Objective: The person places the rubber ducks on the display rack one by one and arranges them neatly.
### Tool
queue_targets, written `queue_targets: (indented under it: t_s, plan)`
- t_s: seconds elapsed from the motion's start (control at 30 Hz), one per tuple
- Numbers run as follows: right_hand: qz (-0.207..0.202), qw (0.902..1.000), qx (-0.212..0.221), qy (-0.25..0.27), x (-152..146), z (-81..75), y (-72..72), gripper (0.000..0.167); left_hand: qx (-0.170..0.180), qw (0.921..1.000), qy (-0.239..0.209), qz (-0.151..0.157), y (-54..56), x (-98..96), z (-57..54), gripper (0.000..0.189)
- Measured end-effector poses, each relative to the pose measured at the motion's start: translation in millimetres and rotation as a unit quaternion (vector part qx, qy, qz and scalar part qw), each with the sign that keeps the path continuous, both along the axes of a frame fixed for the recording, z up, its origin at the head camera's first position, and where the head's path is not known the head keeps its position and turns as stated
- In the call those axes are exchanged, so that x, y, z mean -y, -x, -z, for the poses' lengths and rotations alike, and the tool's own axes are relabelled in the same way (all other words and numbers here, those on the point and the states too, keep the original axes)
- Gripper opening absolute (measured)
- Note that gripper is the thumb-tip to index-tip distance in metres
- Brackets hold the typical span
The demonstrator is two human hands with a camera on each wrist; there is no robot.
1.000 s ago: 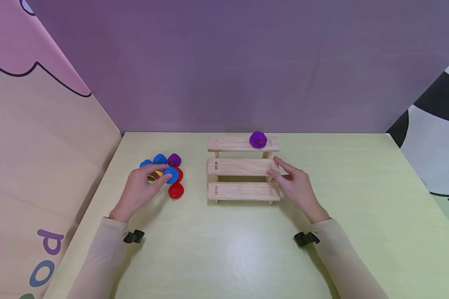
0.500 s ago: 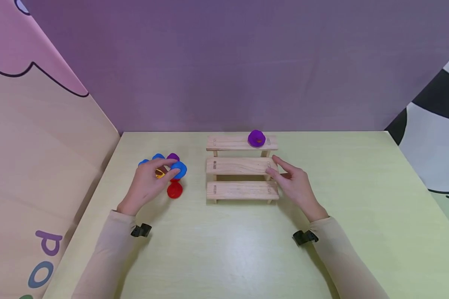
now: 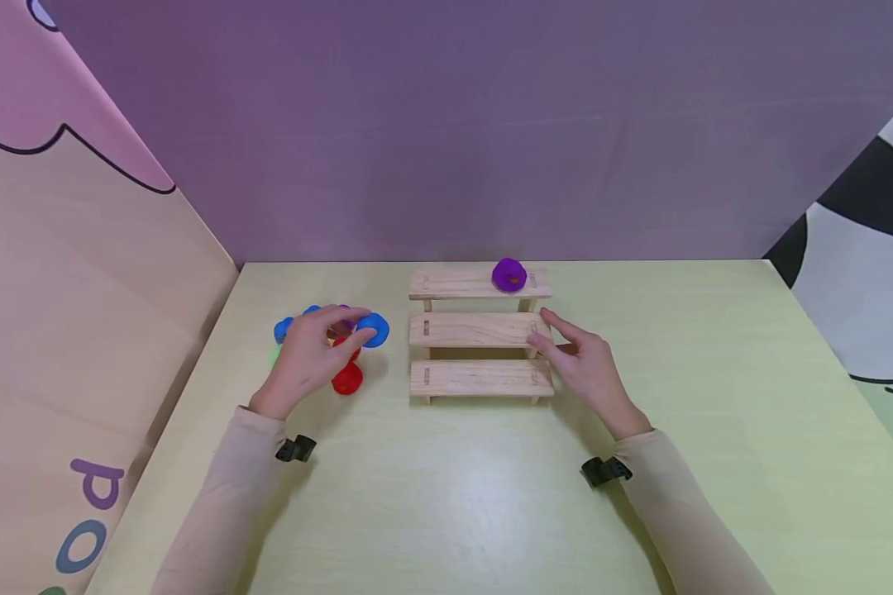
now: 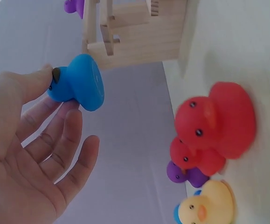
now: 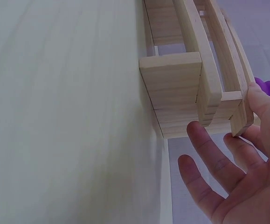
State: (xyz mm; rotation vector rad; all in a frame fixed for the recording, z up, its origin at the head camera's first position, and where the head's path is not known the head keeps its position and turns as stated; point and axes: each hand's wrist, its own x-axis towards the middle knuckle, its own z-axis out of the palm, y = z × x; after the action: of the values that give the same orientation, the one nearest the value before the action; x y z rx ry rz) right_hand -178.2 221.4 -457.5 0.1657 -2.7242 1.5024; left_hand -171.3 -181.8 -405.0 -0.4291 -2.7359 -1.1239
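Observation:
Between thumb and fingertips, my left hand [image 3: 309,355] pinches a blue rubber duck [image 4: 81,83] by its head, held in the air left of the wooden stand. That three-step stand [image 3: 484,378] sits mid-table. At its right end my right hand [image 3: 586,372] grips the middle step, thumb on top and fingers round the end edge. A purple duck [image 3: 509,275] sits on the top step, right of centre. Beneath and beside my left hand are red ducks [image 3: 347,379], a yellow duck [image 4: 213,205], blue ducks [image 3: 284,330] and another purple duck [image 4: 187,175], some partly hidden.
The light wooden table [image 3: 491,496] ends at a purple backdrop [image 3: 446,132] behind the stand. A printed panel [image 3: 82,330] rises along the left side. A bit of green [image 3: 275,354] shows behind the left hand.
My left hand has lifted the blue duck away from the group and moved it right, toward the stand. My right hand keeps its grip on the middle step.

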Motion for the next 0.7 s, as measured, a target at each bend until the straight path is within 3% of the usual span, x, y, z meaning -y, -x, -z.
queue_targets:
  t_s: [0.7]
  plan:
    - [-0.005,0.9999,0.002,0.012,6.3,1.7,2.4,0.065,-0.013,0.9993,-0.004,0.035,10.4,-35.7,-18.0,0.036]
